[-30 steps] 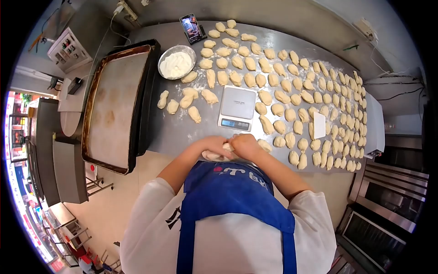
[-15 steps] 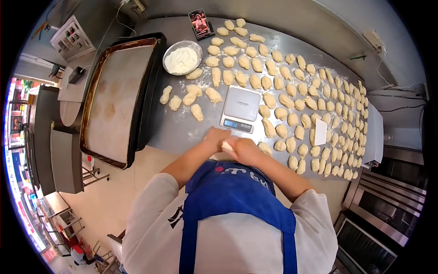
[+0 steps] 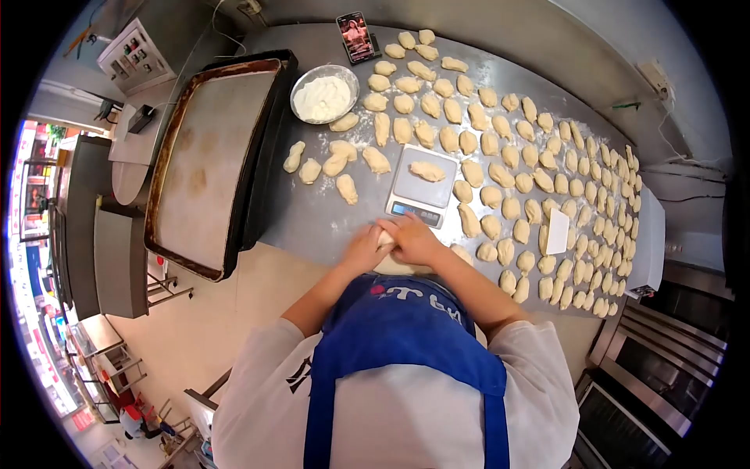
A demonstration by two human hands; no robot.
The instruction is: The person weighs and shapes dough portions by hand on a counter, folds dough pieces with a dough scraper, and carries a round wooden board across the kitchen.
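Observation:
My left hand (image 3: pixel 364 250) is closed on a pale lump of dough (image 3: pixel 385 238) at the table's near edge. My right hand (image 3: pixel 414 239) presses against the same lump from the other side, its fingers wrapped over it. Just beyond the hands stands a white digital scale (image 3: pixel 423 187) with a lit display, too small to read. One dough piece (image 3: pixel 427 171) rests on the scale's plate. Below the hands, a paler mass shows partly between them and the apron; I cannot make out what it is.
Rows of dough pieces (image 3: pixel 500 174) cover the table's right side, with a white card (image 3: pixel 557 232) among them. Left of the scale are several loose pieces and a bowl of flour (image 3: pixel 324 98). A phone (image 3: pixel 357 37) stands at the back. Stacked baking trays (image 3: pixel 211 156) lie left.
A dough piece has appeared on the scale, which was bare before. My hands have come together around the lump, the right one moving up beside the scale's front edge. The view has shifted slightly.

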